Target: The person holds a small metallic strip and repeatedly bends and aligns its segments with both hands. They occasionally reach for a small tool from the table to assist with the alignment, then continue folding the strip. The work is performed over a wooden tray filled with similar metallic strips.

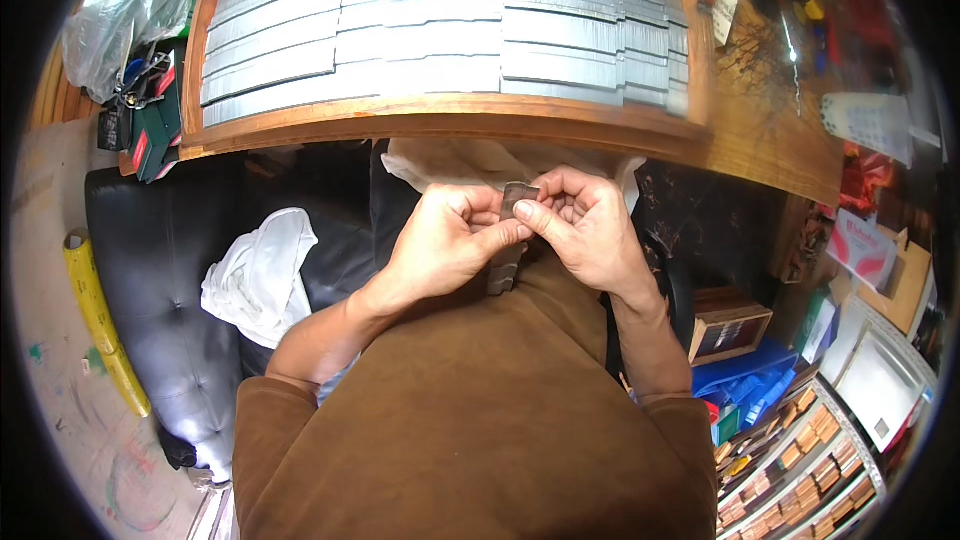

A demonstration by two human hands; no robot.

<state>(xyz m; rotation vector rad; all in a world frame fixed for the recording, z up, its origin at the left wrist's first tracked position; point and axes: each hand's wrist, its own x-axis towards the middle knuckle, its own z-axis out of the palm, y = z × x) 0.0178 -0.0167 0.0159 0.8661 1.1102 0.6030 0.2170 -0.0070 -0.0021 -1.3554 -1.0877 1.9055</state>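
My left hand and my right hand meet in front of my brown shirt. Between their fingertips they pinch a small dark grey-brown flat strip, curved at its top edge. Both thumbs press on its lower part, and its exact kind cannot be made out. Under the hands, a greyish banded piece shows against the shirt; whether it belongs to the same strip is hidden. Beyond the hands lies a wooden tray packed with rows of thin silvery metal plates.
The tray sits on a wooden table. A black padded seat holds a white cloth. At right are a small wooden box, a blue bag and a rack of wooden pieces. A yellow tube lies far left.
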